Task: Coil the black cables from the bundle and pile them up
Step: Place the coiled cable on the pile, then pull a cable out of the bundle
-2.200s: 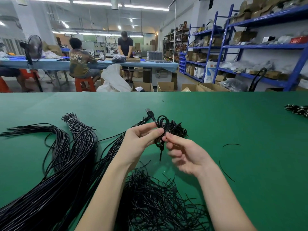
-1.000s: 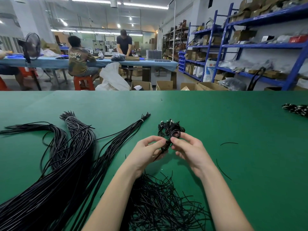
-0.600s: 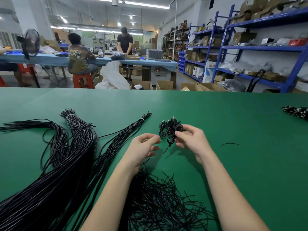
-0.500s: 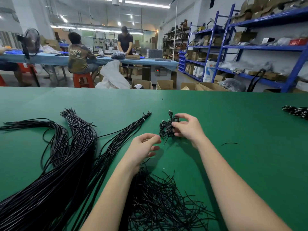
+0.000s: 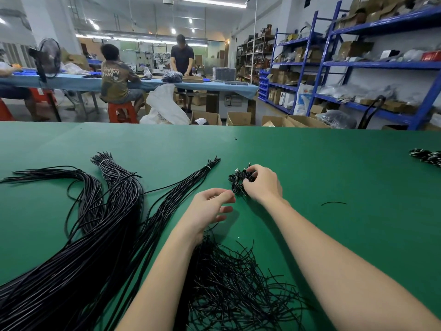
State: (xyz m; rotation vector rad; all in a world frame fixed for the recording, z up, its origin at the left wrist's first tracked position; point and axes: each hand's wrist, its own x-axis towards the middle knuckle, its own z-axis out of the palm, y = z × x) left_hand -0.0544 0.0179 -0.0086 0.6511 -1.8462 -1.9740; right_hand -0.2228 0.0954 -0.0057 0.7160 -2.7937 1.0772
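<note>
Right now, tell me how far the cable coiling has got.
Done: a small pile of coiled cables lies on the green table. In hand: the right hand sets a coil onto that pile; the left hand holds nothing. Left: the long tied bundles at left, hardly reduced, so most remains.

Bare green table (image 5: 334, 168) lies open across the right and top of the frame. Long cable bundles (image 5: 95, 223) block the left. A loose tangle of short wires (image 5: 229, 287) fills bottom centre.

Both forearms are bare, no sleeves showing; the left hand (image 5: 208, 206) and right hand (image 5: 263, 185) wear no gloves, rings or watch.
</note>
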